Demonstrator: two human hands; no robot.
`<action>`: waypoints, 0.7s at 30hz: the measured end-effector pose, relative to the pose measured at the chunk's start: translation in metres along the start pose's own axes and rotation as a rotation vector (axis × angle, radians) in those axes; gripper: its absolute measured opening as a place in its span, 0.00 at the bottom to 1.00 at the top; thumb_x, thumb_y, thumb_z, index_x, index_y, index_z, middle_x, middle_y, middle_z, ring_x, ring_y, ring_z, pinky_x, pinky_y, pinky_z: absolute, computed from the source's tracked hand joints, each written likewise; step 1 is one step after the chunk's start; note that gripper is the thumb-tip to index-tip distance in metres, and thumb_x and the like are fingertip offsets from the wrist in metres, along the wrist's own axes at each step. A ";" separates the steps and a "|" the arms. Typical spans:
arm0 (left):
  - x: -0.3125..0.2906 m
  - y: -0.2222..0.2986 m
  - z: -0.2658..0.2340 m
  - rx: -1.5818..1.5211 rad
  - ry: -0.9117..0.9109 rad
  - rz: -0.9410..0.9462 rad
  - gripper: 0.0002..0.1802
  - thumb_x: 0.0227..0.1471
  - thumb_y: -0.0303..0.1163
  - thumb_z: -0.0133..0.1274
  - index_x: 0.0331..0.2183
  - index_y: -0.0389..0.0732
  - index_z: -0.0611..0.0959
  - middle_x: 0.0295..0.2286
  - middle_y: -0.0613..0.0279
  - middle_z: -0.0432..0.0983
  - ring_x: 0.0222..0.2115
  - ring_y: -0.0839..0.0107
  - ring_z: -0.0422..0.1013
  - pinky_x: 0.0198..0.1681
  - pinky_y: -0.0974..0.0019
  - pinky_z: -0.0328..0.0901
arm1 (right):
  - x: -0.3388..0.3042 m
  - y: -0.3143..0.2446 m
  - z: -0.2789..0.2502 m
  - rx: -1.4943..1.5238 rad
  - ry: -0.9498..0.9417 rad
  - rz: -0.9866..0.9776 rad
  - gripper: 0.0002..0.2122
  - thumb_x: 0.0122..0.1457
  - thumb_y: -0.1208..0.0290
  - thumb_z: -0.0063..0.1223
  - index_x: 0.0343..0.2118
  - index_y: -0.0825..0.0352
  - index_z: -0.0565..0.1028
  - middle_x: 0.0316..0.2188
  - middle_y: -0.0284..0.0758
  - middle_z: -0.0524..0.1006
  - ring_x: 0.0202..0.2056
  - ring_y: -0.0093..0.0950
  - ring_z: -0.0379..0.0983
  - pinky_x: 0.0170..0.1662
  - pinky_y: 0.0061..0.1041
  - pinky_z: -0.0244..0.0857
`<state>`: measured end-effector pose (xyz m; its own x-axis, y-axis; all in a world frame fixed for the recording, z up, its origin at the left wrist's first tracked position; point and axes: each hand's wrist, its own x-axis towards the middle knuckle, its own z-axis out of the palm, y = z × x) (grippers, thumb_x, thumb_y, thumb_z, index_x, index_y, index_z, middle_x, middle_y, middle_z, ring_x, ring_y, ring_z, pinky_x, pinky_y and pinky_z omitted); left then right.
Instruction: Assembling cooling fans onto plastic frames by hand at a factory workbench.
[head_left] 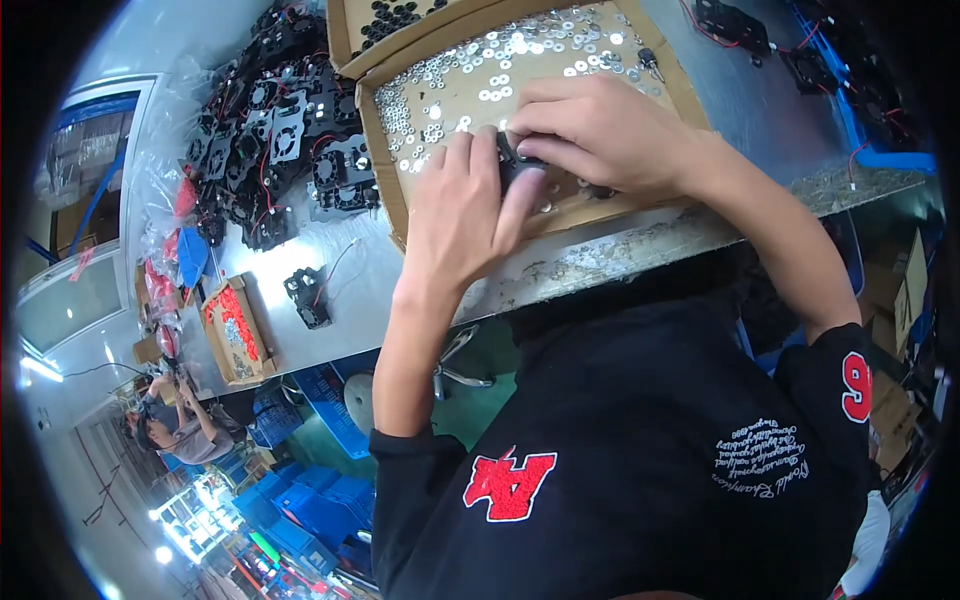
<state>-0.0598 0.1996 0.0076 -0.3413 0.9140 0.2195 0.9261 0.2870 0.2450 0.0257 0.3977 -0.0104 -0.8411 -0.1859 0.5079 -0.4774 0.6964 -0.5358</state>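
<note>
A small black part [517, 165], mostly covered by my fingers, is held above a shallow cardboard tray [560, 222]. My left hand [455, 210] grips it from the left, its fingers along one side and the thumb across the near side. From the right, my right hand [610, 135] closes in a pinch at the part's upper edge. Anything small between those fingertips is hidden. Many silver washers [495, 92] lie scattered over the tray floor around my hands. A few dark pieces [597, 190] lie under my right hand.
Black fan assemblies [285, 130] with red wires are heaped left of the tray. One black unit [308, 297] sits apart, near a small box of red pieces [235, 330]. More black units [735, 25] lie at far right. Another person [185, 425] works at the lower left.
</note>
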 end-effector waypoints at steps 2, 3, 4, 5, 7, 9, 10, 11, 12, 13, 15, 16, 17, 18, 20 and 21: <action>0.000 -0.010 0.003 0.013 0.025 -0.008 0.27 0.57 0.43 0.53 0.45 0.25 0.75 0.34 0.43 0.73 0.37 0.48 0.70 0.42 0.53 0.65 | 0.005 0.007 0.008 -0.030 0.028 -0.034 0.07 0.59 0.71 0.55 0.37 0.68 0.77 0.31 0.40 0.74 0.33 0.42 0.73 0.37 0.35 0.68; 0.002 -0.015 0.004 0.039 0.041 -0.005 0.28 0.56 0.43 0.53 0.46 0.25 0.75 0.34 0.42 0.73 0.37 0.48 0.70 0.43 0.53 0.64 | 0.009 0.011 0.011 -0.048 0.025 -0.036 0.06 0.59 0.72 0.55 0.37 0.68 0.77 0.32 0.39 0.74 0.33 0.41 0.74 0.37 0.35 0.68; 0.002 -0.020 0.005 0.064 0.055 -0.002 0.29 0.56 0.43 0.54 0.47 0.24 0.74 0.35 0.42 0.72 0.38 0.48 0.70 0.44 0.53 0.64 | 0.011 0.014 0.014 -0.066 0.022 -0.037 0.06 0.59 0.72 0.55 0.37 0.68 0.77 0.32 0.39 0.74 0.33 0.41 0.74 0.38 0.35 0.69; 0.002 -0.024 0.006 0.080 0.064 0.025 0.30 0.56 0.43 0.54 0.49 0.24 0.74 0.35 0.42 0.72 0.38 0.48 0.69 0.44 0.53 0.64 | 0.011 0.017 0.018 -0.071 0.020 -0.040 0.06 0.59 0.72 0.55 0.37 0.68 0.77 0.32 0.39 0.74 0.33 0.41 0.74 0.38 0.35 0.69; 0.001 -0.026 0.008 0.066 0.049 0.000 0.30 0.56 0.43 0.55 0.48 0.24 0.75 0.35 0.41 0.73 0.38 0.48 0.69 0.44 0.53 0.64 | 0.014 0.020 0.023 -0.087 -0.012 -0.012 0.06 0.59 0.72 0.56 0.37 0.67 0.77 0.32 0.38 0.75 0.34 0.40 0.74 0.37 0.34 0.70; 0.001 -0.027 0.010 0.048 0.031 -0.029 0.30 0.55 0.43 0.55 0.48 0.25 0.75 0.35 0.41 0.73 0.37 0.47 0.69 0.44 0.54 0.64 | 0.012 0.019 0.026 -0.067 -0.008 0.011 0.06 0.59 0.72 0.56 0.37 0.67 0.78 0.32 0.38 0.76 0.34 0.39 0.75 0.37 0.34 0.70; 0.001 -0.026 0.011 0.042 0.031 -0.046 0.30 0.55 0.43 0.55 0.47 0.24 0.75 0.35 0.41 0.73 0.38 0.47 0.69 0.45 0.54 0.64 | 0.011 0.018 0.027 -0.044 0.001 0.036 0.06 0.59 0.73 0.56 0.37 0.67 0.78 0.32 0.37 0.76 0.34 0.39 0.75 0.38 0.34 0.70; 0.000 -0.026 0.012 0.036 0.030 -0.063 0.30 0.54 0.44 0.56 0.47 0.24 0.75 0.35 0.41 0.73 0.38 0.47 0.69 0.45 0.53 0.64 | 0.011 0.019 0.026 -0.042 -0.008 0.035 0.06 0.59 0.73 0.56 0.37 0.67 0.78 0.32 0.37 0.76 0.34 0.39 0.75 0.38 0.34 0.70; 0.001 -0.025 0.012 0.031 0.032 -0.073 0.30 0.54 0.44 0.56 0.47 0.24 0.75 0.35 0.41 0.73 0.38 0.47 0.69 0.45 0.53 0.64 | 0.010 0.019 0.025 -0.034 0.017 0.028 0.06 0.58 0.73 0.57 0.37 0.67 0.78 0.32 0.37 0.76 0.34 0.39 0.75 0.38 0.34 0.70; 0.004 -0.025 0.012 0.033 0.042 -0.056 0.30 0.54 0.43 0.56 0.47 0.24 0.76 0.35 0.41 0.73 0.38 0.47 0.69 0.44 0.53 0.64 | 0.010 0.019 0.024 -0.025 0.042 0.022 0.06 0.58 0.73 0.57 0.37 0.67 0.78 0.31 0.37 0.77 0.34 0.39 0.75 0.38 0.34 0.70; 0.005 -0.026 0.015 0.029 0.055 -0.044 0.29 0.54 0.43 0.56 0.46 0.24 0.76 0.35 0.41 0.72 0.38 0.47 0.68 0.44 0.53 0.64 | 0.011 0.017 0.020 -0.046 0.021 0.028 0.06 0.58 0.73 0.57 0.37 0.67 0.79 0.31 0.38 0.77 0.34 0.39 0.75 0.38 0.34 0.70; 0.006 -0.026 0.017 0.051 0.088 -0.027 0.29 0.54 0.42 0.56 0.46 0.24 0.76 0.35 0.41 0.72 0.38 0.47 0.68 0.44 0.54 0.64 | 0.012 0.017 0.018 -0.071 0.010 0.035 0.06 0.58 0.73 0.57 0.37 0.67 0.79 0.31 0.38 0.77 0.34 0.39 0.75 0.38 0.34 0.70; 0.006 -0.026 0.018 0.073 0.120 -0.010 0.28 0.54 0.42 0.55 0.45 0.24 0.76 0.36 0.41 0.72 0.38 0.47 0.68 0.44 0.54 0.64 | 0.012 0.016 0.017 -0.071 0.002 0.035 0.06 0.58 0.73 0.57 0.37 0.67 0.79 0.31 0.38 0.77 0.34 0.39 0.75 0.38 0.34 0.70; 0.007 -0.025 0.020 0.067 0.123 -0.012 0.28 0.54 0.42 0.55 0.45 0.24 0.76 0.36 0.41 0.72 0.38 0.47 0.68 0.44 0.54 0.64 | 0.013 0.016 0.016 -0.048 0.004 0.043 0.06 0.58 0.73 0.57 0.37 0.68 0.79 0.31 0.38 0.77 0.33 0.39 0.75 0.37 0.34 0.69; 0.006 -0.024 0.023 0.064 0.129 -0.037 0.27 0.54 0.41 0.55 0.43 0.24 0.76 0.35 0.40 0.72 0.38 0.48 0.67 0.44 0.54 0.64 | 0.013 0.018 0.015 -0.028 0.000 0.053 0.06 0.58 0.73 0.57 0.37 0.68 0.80 0.31 0.38 0.77 0.33 0.39 0.75 0.37 0.34 0.69; 0.005 -0.023 0.023 0.058 0.131 -0.045 0.27 0.54 0.41 0.55 0.43 0.24 0.76 0.35 0.40 0.72 0.38 0.48 0.67 0.44 0.54 0.64 | 0.013 0.019 0.016 0.000 0.009 0.067 0.07 0.58 0.73 0.57 0.37 0.68 0.80 0.30 0.39 0.77 0.33 0.39 0.75 0.37 0.33 0.69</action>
<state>-0.0795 0.2040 -0.0186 -0.3968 0.8558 0.3318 0.9160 0.3459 0.2032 0.0019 0.3974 -0.0246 -0.8691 -0.1326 0.4765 -0.4198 0.7072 -0.5689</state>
